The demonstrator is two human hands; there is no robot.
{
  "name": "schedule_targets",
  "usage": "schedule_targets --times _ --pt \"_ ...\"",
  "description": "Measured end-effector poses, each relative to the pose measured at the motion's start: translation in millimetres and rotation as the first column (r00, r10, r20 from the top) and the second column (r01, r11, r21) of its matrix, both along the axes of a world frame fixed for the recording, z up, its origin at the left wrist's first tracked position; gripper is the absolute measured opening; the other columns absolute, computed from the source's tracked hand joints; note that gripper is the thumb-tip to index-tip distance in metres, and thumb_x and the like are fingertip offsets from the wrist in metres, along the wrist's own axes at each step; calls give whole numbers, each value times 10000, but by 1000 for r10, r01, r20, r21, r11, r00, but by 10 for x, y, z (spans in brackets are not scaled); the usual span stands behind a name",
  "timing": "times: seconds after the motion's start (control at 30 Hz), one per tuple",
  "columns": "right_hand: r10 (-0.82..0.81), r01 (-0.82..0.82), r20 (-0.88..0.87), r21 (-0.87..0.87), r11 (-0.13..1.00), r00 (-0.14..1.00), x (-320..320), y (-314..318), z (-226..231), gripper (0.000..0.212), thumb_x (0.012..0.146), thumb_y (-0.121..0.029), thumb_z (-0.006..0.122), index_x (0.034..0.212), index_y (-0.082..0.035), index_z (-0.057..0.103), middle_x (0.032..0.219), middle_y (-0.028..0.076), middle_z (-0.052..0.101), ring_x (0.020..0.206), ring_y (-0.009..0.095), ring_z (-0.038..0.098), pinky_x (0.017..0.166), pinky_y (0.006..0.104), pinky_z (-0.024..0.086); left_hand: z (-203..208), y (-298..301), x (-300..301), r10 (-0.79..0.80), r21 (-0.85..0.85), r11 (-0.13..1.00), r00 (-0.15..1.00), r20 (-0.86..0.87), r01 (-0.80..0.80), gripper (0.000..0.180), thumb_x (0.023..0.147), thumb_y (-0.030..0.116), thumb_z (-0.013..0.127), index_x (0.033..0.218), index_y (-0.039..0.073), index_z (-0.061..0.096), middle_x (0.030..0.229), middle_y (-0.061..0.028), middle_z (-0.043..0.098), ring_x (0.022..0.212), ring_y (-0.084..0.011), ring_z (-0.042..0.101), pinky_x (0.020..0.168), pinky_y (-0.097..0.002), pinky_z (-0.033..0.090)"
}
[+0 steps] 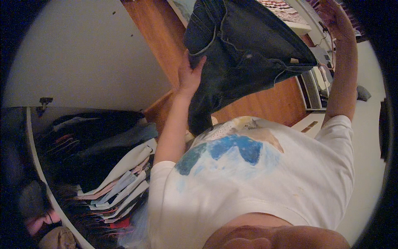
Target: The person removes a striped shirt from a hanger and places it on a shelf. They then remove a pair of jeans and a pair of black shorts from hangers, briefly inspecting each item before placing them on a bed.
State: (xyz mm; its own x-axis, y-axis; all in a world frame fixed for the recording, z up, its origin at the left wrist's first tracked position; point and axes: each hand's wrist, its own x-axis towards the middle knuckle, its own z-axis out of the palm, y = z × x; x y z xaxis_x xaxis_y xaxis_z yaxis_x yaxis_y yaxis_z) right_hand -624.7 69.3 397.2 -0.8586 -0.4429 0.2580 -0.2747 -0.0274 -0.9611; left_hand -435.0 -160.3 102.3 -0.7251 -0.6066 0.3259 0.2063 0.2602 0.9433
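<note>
A pair of dark denim jeans (244,54) is held up in front of me, its waistband slanting along the upper right and its lower part hanging down to my shirt. My left hand (190,76) grips the jeans at their left edge, thumb and a finger showing and the other fingers hidden. My right arm is raised at the far right. The right hand (333,18) sits near the top rim of the view, apart from the visible denim; its fingers are too dim and distorted to read.
On the left, many clothes (120,186) hang in an open wardrobe, beside a pale door panel (83,54) with a dark hinge (45,101). Beyond the jeans lies a wooden floor (265,106). A bed with a striped cover (282,10) stands at the upper right.
</note>
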Motion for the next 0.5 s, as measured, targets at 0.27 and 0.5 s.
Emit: schedule_targets --times 0.27,0.5 --pt "437 -437 62 -18 899 897 -327 52 -117 371 967 -338 487 653 -154 418 537 -74 289 423 36 213 363 210 221 -132 -16 50 263 -43 965 958 118 -259 425 888 184 583 1233 -41 477 1198 -234 561 1123 -366 523 960 -387 385" --pt "622 -531 424 -324 783 658 -231 -195 -20 303 983 -334 447 792 -99 456 586 -71 315 456 36 229 369 189 232 -666 -457 22 313 -202 938 939 140 -282 438 874 221 604 1207 -18 447 1228 -212 489 1142 -355 457 973 -404 354"
